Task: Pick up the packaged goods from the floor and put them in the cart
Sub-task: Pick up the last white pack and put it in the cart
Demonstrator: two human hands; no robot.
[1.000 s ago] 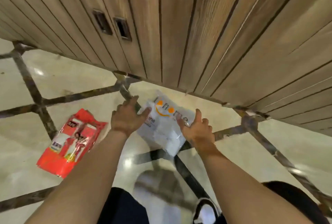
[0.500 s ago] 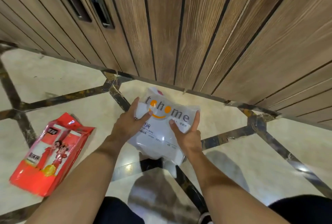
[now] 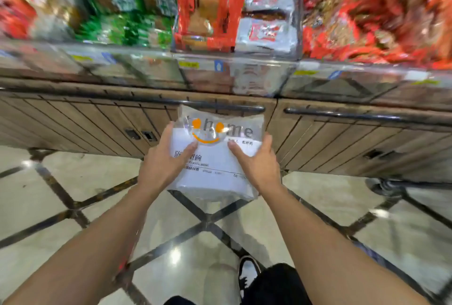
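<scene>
A clear plastic package [image 3: 215, 170] with a white insert, an orange smile and the word "home" is held up off the floor in front of me. My left hand [image 3: 163, 165] grips its left side, thumb on the front. My right hand [image 3: 256, 165] grips its right side the same way. The red package that lay on the floor is out of view. No cart is fully in view.
A wooden counter [image 3: 73, 121] with dark rails runs across ahead, topped by clear bins of red, green and white snack packs [image 3: 220, 11]. A dark wheel and bar [image 3: 389, 186] sit low at the right. Polished tile floor [image 3: 49, 194] lies below, with my shoe [image 3: 248, 273].
Both hands closed on the clear package and lifted it off the floor. My view rose from the floor to the counter and bins; the red package dropped out of sight.
</scene>
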